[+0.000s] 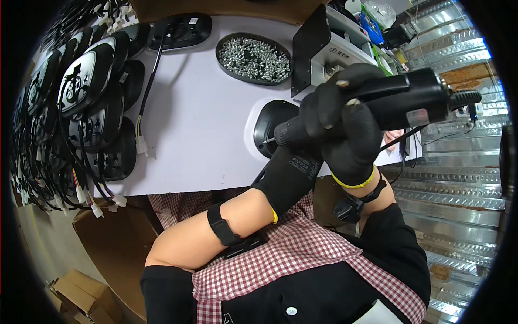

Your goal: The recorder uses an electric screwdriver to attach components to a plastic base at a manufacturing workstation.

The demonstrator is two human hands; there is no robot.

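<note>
My right hand [353,121], in a black glove, is closed round a black electric screwdriver [410,100]. The screwdriver's bit reaches down to the lower left edge of a black rounded plastic housing [276,116]. That housing rests on a white rounded pad on the table. My left hand [298,164], also gloved in black, comes in from below and sits at the housing's near side, under the screwdriver. Its fingers are hidden behind the screwdriver and my right hand, so whether it grips the housing is not visible.
An oval black tray [221,58] of small silver screws stands beyond the housing. Right of it is a grey box-shaped machine [341,54]. Stacked black housings with cables [100,121] fill the left side of the white table [189,135]. Another cabled housing [186,32] lies at the back.
</note>
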